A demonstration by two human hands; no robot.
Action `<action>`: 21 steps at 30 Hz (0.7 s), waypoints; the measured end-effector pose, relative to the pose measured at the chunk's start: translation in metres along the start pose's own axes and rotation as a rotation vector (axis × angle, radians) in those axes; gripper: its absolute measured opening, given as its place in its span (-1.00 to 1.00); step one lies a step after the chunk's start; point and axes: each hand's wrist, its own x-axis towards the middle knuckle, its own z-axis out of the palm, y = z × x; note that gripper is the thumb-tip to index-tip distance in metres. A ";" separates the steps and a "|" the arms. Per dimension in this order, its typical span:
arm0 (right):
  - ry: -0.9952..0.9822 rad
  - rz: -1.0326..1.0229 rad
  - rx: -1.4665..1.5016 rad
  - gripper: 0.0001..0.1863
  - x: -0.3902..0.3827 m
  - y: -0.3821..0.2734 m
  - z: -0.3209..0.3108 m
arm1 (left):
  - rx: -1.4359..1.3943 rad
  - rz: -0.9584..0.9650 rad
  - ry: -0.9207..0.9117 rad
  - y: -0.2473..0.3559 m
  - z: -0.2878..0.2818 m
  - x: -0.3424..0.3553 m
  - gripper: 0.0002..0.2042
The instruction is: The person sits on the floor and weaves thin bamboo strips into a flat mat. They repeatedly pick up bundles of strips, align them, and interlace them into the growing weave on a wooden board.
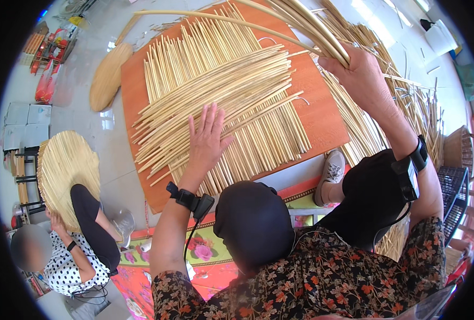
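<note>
left hand (207,137) flat, slightly spread, on diagonal stalks (194,92) lying across lower stalk row (277,133) on orange board (322,109). right hand (358,74) closed round long stalk bundle (322,33) near board's right edge; loose stalks (361,121) heaped beyond it.

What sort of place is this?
Probably a small craft workshop, or a home room used as one: crossed layers of stalks lie on an orange board, with a heap of loose stalks and a rounded straw-coloured panel nearby.
</note>
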 end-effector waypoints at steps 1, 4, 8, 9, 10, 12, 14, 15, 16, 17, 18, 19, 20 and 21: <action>-0.004 0.004 0.008 -0.68 0.000 0.000 0.001 | 0.018 -0.014 0.016 -0.005 0.001 0.001 -0.19; -0.033 0.026 -0.014 -0.67 0.000 -0.004 0.001 | 0.020 -0.095 0.017 -0.014 0.004 -0.005 -0.17; -0.018 0.039 0.041 -0.63 0.000 -0.004 0.005 | 0.011 -0.097 0.018 -0.018 0.007 -0.007 -0.14; -0.015 0.028 0.031 -0.63 0.000 -0.002 0.006 | 0.006 -0.075 0.026 -0.020 0.008 -0.006 -0.14; -0.012 0.014 0.022 -0.63 0.001 -0.002 0.006 | 0.002 -0.054 0.036 -0.024 0.007 -0.002 -0.14; -0.022 0.024 0.000 -0.62 0.000 -0.005 0.006 | 0.005 -0.020 0.046 -0.031 0.005 0.005 -0.13; -0.032 0.038 -0.005 -0.62 0.001 -0.004 0.008 | 0.022 0.008 0.047 -0.041 0.001 0.008 -0.13; -0.038 0.047 0.000 -0.62 0.002 -0.002 0.009 | 0.028 0.001 0.047 -0.043 -0.001 0.008 -0.13; -0.043 0.062 0.001 -0.62 0.003 0.000 0.010 | 0.028 -0.002 0.047 -0.045 -0.001 0.009 -0.13; -0.045 0.063 0.004 -0.62 0.003 0.001 0.009 | 0.029 -0.006 0.047 -0.047 -0.002 0.009 -0.13; -0.049 0.063 0.008 -0.62 0.004 0.001 0.009 | 0.057 -0.014 0.035 -0.048 -0.003 0.008 -0.14; -0.051 0.068 0.008 -0.62 0.004 0.002 0.008 | 0.080 -0.018 0.023 -0.044 -0.002 0.006 -0.15; -0.051 0.071 0.014 -0.62 0.004 0.001 0.008 | 0.103 -0.024 0.010 -0.039 -0.001 0.004 -0.16; -0.051 0.074 0.021 -0.62 0.005 0.001 0.009 | 0.079 -0.014 -0.001 -0.035 -0.001 0.001 -0.19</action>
